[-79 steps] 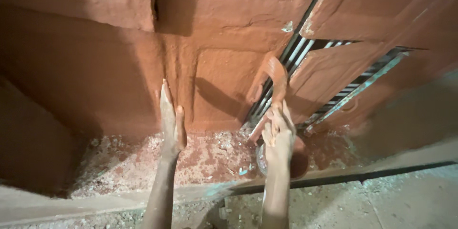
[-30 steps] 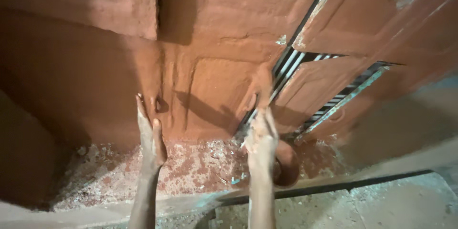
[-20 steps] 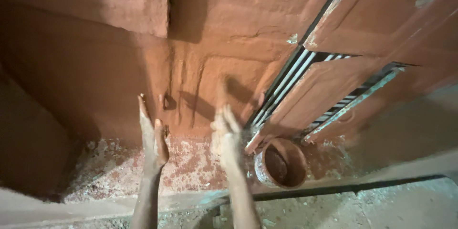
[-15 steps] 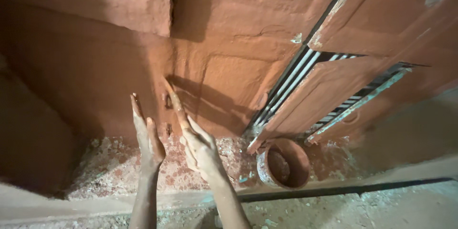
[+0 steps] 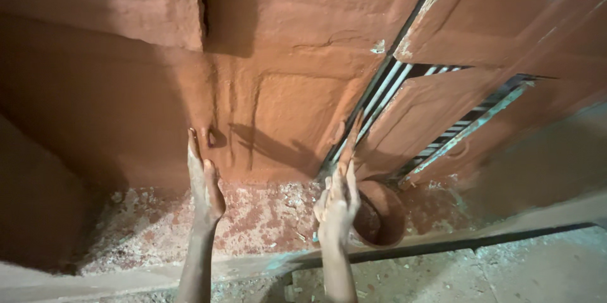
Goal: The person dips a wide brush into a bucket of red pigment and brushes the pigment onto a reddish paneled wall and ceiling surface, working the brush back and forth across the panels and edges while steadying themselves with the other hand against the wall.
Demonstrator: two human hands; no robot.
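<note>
My left hand (image 5: 204, 184) is held flat and upright, its fingertips against the wet red-brown wall (image 5: 278, 107) beside a small dent. It holds nothing. My right hand (image 5: 337, 205) is raised further right, at the lower corner of the door frame. It grips a narrow flat tool (image 5: 349, 144) coated in red mud, pointing up along the frame. Just right of that hand, on the floor, stands a round bowl (image 5: 387, 235) with red mud inside. Both hands are smeared with the same red.
A red-coated door (image 5: 480, 31) with barred openings (image 5: 386, 91) leans across the right side. The floor strip (image 5: 265, 221) below the wall is speckled red and white. A pale concrete ledge with a dark rail (image 5: 468, 246) runs along the bottom. A wall block (image 5: 107, 0) juts out at upper left.
My right hand has swung with the tool from the wall beside my left hand back to the right, beside the bowl. My left hand has stayed flat against the wall.
</note>
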